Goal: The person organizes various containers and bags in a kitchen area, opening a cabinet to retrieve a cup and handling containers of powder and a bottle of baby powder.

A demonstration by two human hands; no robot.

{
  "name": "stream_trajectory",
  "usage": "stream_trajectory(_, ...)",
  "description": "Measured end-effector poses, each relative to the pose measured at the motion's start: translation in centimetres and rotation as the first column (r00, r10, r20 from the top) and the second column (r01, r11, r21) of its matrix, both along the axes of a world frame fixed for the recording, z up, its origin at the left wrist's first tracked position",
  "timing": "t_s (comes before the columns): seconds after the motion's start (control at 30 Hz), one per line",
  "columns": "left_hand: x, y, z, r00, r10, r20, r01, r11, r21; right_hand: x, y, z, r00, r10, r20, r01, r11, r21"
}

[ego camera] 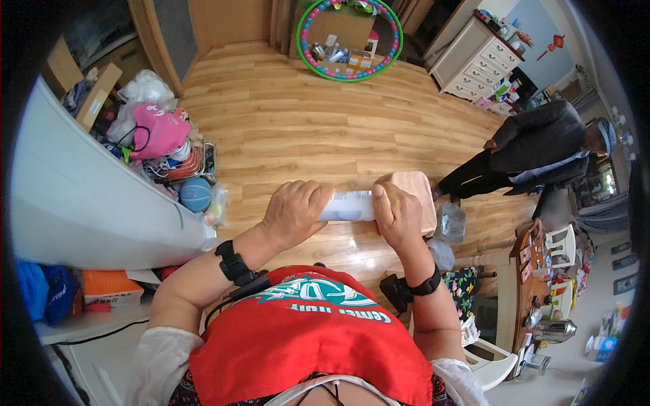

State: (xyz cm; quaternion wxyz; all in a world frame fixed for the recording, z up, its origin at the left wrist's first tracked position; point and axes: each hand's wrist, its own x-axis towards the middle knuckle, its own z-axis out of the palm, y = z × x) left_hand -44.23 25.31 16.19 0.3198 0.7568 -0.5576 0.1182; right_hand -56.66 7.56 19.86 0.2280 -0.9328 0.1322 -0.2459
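Note:
A white and pale blue cylindrical container (348,206) lies level between my hands, with small print on its side. My left hand (298,207) is closed around its left end. Around the right end is my right hand (398,210), its thumb lying along the top. Both ends of the container are hidden by the hands. Behind and to the right of my right hand shows a light pinkish-tan block-shaped thing (416,195), partly covered by that hand; whether the hand touches it I cannot tell. Both wrists wear black straps with small devices.
Wooden floor (315,127) spreads ahead. A hula hoop (299,38) stands before cardboard boxes. At left are a blue basketball (195,195), a wire basket (210,160) and bags. A person (538,137) stands at right, near a dining table (538,299); another sits there. Clear plastic containers (451,223) rest nearby.

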Motion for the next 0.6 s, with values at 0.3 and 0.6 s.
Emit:
stream_trajectory(0.3, -0.4, 0.8, 1.7, 0.486, -0.141, -0.862, 0.520, 0.840, 0.156, -0.2, -0.3, 3.0, 0.934, 0.333, 0.128, -0.310, 0.935, -0.171)
stream_trajectory(0.6, -0.5, 0.5, 1.2, -0.341, -0.110, -0.933, 0.865, 0.352, -0.358, -0.2, 2.0, 9.6, 0.542, 0.841, -0.003, -0.753, 0.483, -0.447)
